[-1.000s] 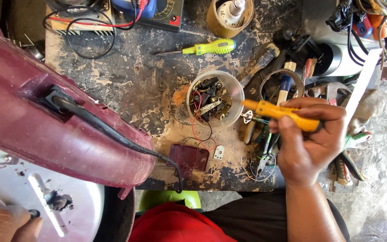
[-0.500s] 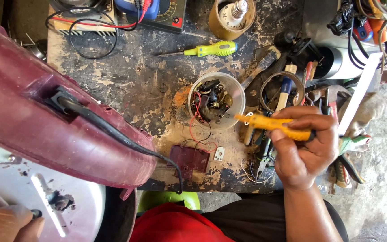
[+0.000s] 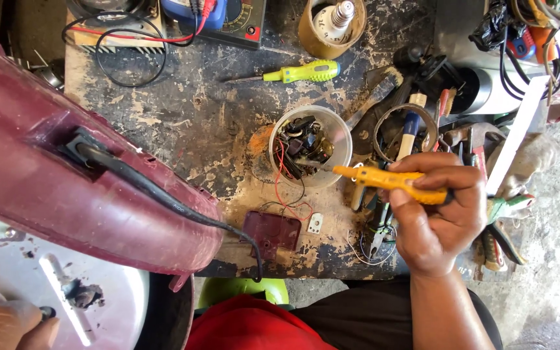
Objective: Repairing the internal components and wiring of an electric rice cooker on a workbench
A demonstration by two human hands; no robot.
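1. The right hand (image 3: 435, 223) has its fingers curled tight around a yellow-handled tool (image 3: 390, 183), looks like a small screwdriver or tester. It's held level, with the thin metal tip poking into the clear plastic cup (image 3: 310, 148) of little electrical bits and wires.

2. That tool is going to be light and stiff, no flex to speak of. The plastic handle looks smooth, so I'd say the grip on the rear half, thumb on top, is the right call. It leaves the front free for poking around.

3. The cup is the thing I'd worry about. Thin plastic and probably light, sitting on a rough, stained workbench (image 3: 215, 123) right next to a heap of pliers and other tools. Push sideways with the tip and it'll likely slide or tip over.

4. The left hand (image 3: 8, 324) sits at the bottom left corner, mostly cut off. Its fingers rest bent on a round grey metal plate (image 3: 108, 304), touching a small dark knob or screw there. Can't tell if it's really pinching it or just resting.

5. The big maroon appliance housing (image 3: 53, 181) with a black cord (image 3: 163, 201) coming out of it lies between the hands. It looks bulky, hard and glossy, so probably slippery; grab it by the edge, not the cord.

6. Another screwdriver, green and yellow (image 3: 299, 71), lies untouched further back.
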